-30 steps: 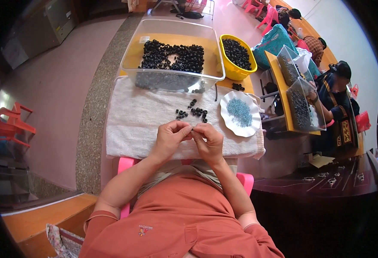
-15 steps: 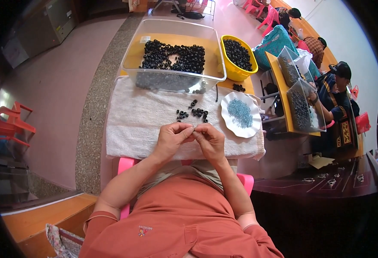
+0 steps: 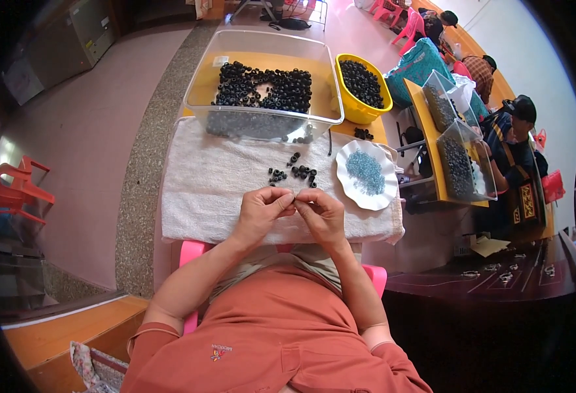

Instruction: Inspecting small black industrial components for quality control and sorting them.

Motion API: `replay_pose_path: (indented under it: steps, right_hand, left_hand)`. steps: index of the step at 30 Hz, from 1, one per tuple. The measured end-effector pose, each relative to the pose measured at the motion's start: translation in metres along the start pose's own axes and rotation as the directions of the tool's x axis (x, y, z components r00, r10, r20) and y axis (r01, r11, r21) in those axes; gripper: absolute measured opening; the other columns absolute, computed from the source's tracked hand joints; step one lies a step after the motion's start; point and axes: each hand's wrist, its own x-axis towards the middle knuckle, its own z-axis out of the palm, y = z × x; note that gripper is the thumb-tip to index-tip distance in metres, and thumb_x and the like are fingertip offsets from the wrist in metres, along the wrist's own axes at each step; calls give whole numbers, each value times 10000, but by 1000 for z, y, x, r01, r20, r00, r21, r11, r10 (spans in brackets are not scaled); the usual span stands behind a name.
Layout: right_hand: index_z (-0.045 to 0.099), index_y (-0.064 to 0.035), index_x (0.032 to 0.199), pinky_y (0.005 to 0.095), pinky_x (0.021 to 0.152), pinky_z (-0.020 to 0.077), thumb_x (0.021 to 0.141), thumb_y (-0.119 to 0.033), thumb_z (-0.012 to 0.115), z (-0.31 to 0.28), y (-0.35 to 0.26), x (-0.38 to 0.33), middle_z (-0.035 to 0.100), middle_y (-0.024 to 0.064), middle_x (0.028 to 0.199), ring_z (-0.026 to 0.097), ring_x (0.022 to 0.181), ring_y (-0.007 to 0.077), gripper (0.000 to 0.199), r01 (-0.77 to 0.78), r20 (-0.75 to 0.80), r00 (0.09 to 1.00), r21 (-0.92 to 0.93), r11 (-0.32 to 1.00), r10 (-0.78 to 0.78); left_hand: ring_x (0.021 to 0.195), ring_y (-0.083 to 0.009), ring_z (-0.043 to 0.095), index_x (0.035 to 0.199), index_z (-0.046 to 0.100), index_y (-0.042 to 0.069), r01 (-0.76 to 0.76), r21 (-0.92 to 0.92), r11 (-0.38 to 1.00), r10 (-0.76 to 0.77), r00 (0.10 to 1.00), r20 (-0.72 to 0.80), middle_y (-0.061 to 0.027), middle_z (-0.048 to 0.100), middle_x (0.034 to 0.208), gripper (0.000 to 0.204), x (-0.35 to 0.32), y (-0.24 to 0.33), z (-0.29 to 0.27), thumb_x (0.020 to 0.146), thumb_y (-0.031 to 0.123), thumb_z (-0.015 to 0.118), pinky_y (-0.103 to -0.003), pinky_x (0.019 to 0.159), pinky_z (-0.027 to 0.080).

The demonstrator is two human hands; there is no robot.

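Both forearms enter from the lower edge, elbows bent, converging at centre. Left hand [image 3: 261, 208] and right hand [image 3: 322, 213] meet fingertip to fingertip, fingers curled in a pinch, knuckles up.

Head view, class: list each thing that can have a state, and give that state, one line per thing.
Left hand: fingertips pinched together, meeting the right hand over the towel.
Right hand: fingertips pinched, touching the left.
Clear tub: open, partly filled with black rings.
Yellow bowl: open, nearly full of black rings.
White plate: holds a small pile of pale blue pieces.
White towel: spread flat, loose black rings on it.
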Motion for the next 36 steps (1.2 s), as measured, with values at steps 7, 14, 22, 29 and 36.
replay_pose_path:
  steps: [7, 14, 22, 29, 36]
  right_hand:
    - [653, 39, 960, 220, 696, 516, 866, 86, 633, -2, 0, -1, 659, 66, 917, 630, 820, 99, 107, -1, 24, 1000, -32, 1000, 2]
    - [642, 46, 949, 228, 700, 520, 864, 102, 610, -4, 5, -2, 650, 78, 902, 643, 819, 120, 107, -25, 44, 999, 19, 1000, 24]
    - [657, 22, 934, 238, 670, 521, 833, 66, 627, -4, 1, 2, 662, 81, 875, 642, 784, 116, 114, 27, 41, 999, -64, 998, -24]
    - [649, 22, 925, 252, 663, 527, 825, 85, 625, -1, -10, 5, 658, 93, 870, 653, 778, 140, 121, 49, 68, 997, -112, 992, -42]
    - [626, 34, 905, 265, 678, 547, 830, 92, 614, -2, 3, 3, 653, 106, 886, 673, 792, 160, 96, 43, 98, 995, -167, 985, -27]
  left_hand:
    - [782, -84, 638, 1030, 681, -22, -69, 159, 985, 68, 998, 11, -42, 687, 891, 181, 0, -4, -2, 923, 124, 663, -225, 728, 547]
    - [781, -79, 634, 1024, 680, -23, -74, 148, 986, 72, 997, 15, -38, 686, 883, 181, -1, -4, 1, 930, 129, 656, -222, 726, 545]
    - [755, -92, 649, 1003, 682, -14, -28, 62, 998, 29, 999, -19, -47, 690, 875, 164, -2, -3, 2, 926, 129, 661, -225, 709, 555]
    - [752, -101, 650, 996, 674, -25, -52, 155, 987, 64, 995, -73, -48, 683, 868, 152, -6, 1, 8, 934, 110, 642, -235, 700, 560]
    - [741, -85, 642, 968, 676, -28, -92, 215, 972, 115, 989, -96, -40, 685, 829, 155, -8, -4, 9, 931, 121, 649, -218, 683, 537]
